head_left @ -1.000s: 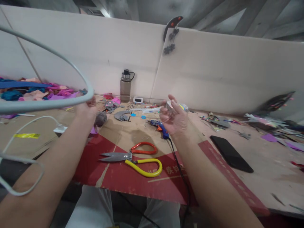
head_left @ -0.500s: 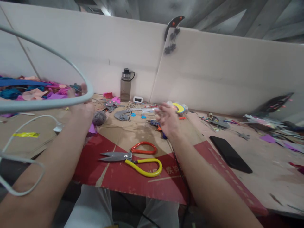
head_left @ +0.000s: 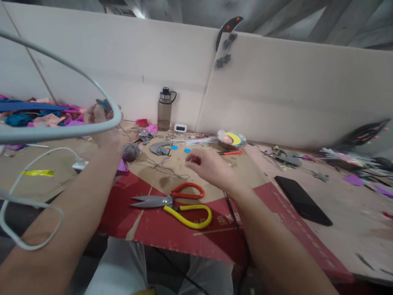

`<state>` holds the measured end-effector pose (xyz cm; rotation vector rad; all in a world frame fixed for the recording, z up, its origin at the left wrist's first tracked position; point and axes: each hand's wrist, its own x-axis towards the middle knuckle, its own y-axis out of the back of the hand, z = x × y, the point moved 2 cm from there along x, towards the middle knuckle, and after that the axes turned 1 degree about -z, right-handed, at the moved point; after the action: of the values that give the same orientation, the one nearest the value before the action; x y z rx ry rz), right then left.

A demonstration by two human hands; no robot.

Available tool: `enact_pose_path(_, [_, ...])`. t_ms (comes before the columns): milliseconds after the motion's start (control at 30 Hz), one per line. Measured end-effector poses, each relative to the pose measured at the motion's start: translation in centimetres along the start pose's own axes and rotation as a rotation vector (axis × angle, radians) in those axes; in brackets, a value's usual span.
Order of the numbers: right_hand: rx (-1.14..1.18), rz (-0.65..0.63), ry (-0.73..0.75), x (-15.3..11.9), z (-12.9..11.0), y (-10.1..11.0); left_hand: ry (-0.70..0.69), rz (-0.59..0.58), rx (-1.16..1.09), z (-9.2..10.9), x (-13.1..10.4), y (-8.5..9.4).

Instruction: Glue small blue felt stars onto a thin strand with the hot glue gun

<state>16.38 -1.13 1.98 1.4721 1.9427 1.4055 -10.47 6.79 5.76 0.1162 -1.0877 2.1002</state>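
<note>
My left hand (head_left: 101, 116) is raised at the left, partly hidden behind a pale, blurred tube close to the camera. Its fingers pinch a small dark grey-blue felt-like piece (head_left: 103, 104). A thin strand hangs from there toward a ball of grey yarn (head_left: 131, 151) below the wrist. Over the cardboard, my right hand (head_left: 211, 166) has its fingers curled together; whatever they hold, if anything, is hidden. Loose grey yarn (head_left: 172, 172) lies to the left of that hand. Nearer me rest large scissors (head_left: 172, 203) with one red and one yellow handle, blades pointing left.
A water bottle (head_left: 165, 110) and a small digital clock (head_left: 180, 128) stand along the white partition. A grey crescent (head_left: 158, 148) lies by blue flower shapes (head_left: 174, 147). Right of them is a bowl (head_left: 230, 140). A black phone (head_left: 302, 200) lies far right; coloured scraps (head_left: 46, 119) heap left.
My right hand has come back toward me and its fingers have closed from a looser spread. The left hand has lifted slightly with the felt-like piece. An orange-handled tool is uncovered by the bowl.
</note>
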Motion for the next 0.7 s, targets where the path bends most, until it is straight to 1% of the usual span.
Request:
enact_pose_path(33, [0.023,-0.189,0.035,-0.6,-0.7,-0.3,-0.012,-0.021,-0.025,-0.1,-0.4,-0.1])
enact_pose_path(67, [0.018,-0.365,0.077,-1.2,-1.4,-0.8,0.014,-0.066,-0.024,-0.4,-0.8,-0.3])
enact_pose_path(100, [-0.025,-0.486,0.128,-1.8,-2.0,-1.2,0.076,-0.128,0.003,-0.8,-1.2,-0.5])
enact_pose_path(133, [-0.096,-0.542,0.168,-2.3,-2.6,-1.7,0.16,-0.154,0.041,-1.4,-1.6,-0.5])
enact_pose_path(200, [-0.215,-0.54,0.199,-3.0,-3.5,-2.4,0.302,-0.208,0.108,-2.5,-2.4,-0.6])
enact_pose_path(300, [-0.263,-0.536,0.188,-3.3,-4.0,-2.9,0.426,-0.28,0.185,-3.7,-2.9,-0.5])
enact_pose_path(400, [-0.224,-0.574,0.196,-3.2,-3.9,-2.6,0.502,-0.317,0.179,-4.2,-2.9,-0.3])
enact_pose_path(500, [-0.087,-0.599,0.23,-2.7,-3.2,-1.8,0.531,-0.368,0.152,-4.5,-3.0,-0.1])
enact_pose_path(533, [-0.043,-0.583,0.205,-2.5,-2.8,-1.5,0.538,-0.399,0.156,-4.6,-3.2,-0.1])
enact_pose_path(567, [-0.015,-0.538,0.156,-2.2,-2.2,-1.1,0.542,-0.429,0.17,-4.7,-3.4,-0.1])
enact_pose_path(600, [-0.015,-0.456,0.082,-1.8,-1.5,-0.6,0.543,-0.457,0.193,-4.9,-3.7,-0.2])
enact_pose_path(633, [-0.046,-0.339,-0.004,-1.4,-0.6,-0.1,0.541,-0.474,0.222,-5.1,-4.0,-0.2])
enact_pose_path(667, [-0.104,-0.201,-0.097,-1.0,0.4,0.5,0.526,-0.466,0.255,-5.2,-4.3,-0.2])
enact_pose_path(700, [-0.201,-0.06,-0.193,-0.6,1.4,1.0,0.508,-0.461,0.274,-5.3,-4.6,-0.2])
